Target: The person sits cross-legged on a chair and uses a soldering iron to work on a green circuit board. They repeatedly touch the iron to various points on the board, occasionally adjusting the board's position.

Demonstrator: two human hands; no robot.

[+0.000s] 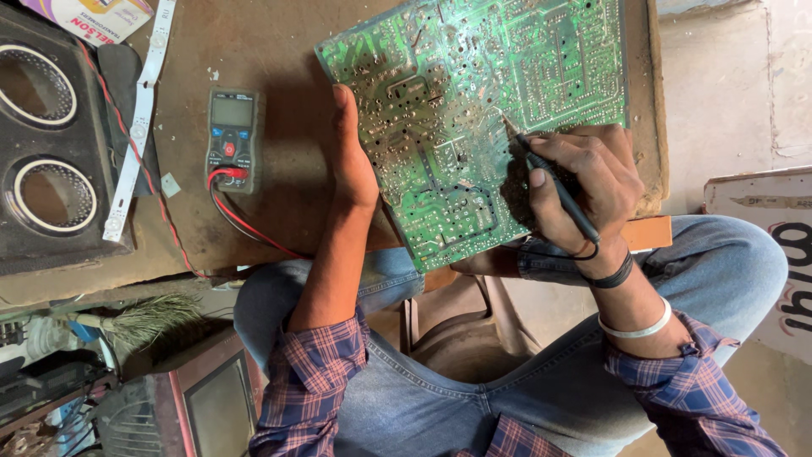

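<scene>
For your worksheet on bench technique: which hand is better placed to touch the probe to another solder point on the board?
Probably the right hand: it holds the black probe on the green circuit board, while the left hand grips its edge.

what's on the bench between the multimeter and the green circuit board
In the head view, only bare brown bench top lies between the multimeter and the circuit board, until the left hand gripping the board's edge.

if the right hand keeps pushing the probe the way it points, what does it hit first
The right hand aims its black probe up-left; the tip already looks to be on the green circuit board, so the board's soldered face comes first, though contact is hard to confirm.
</scene>
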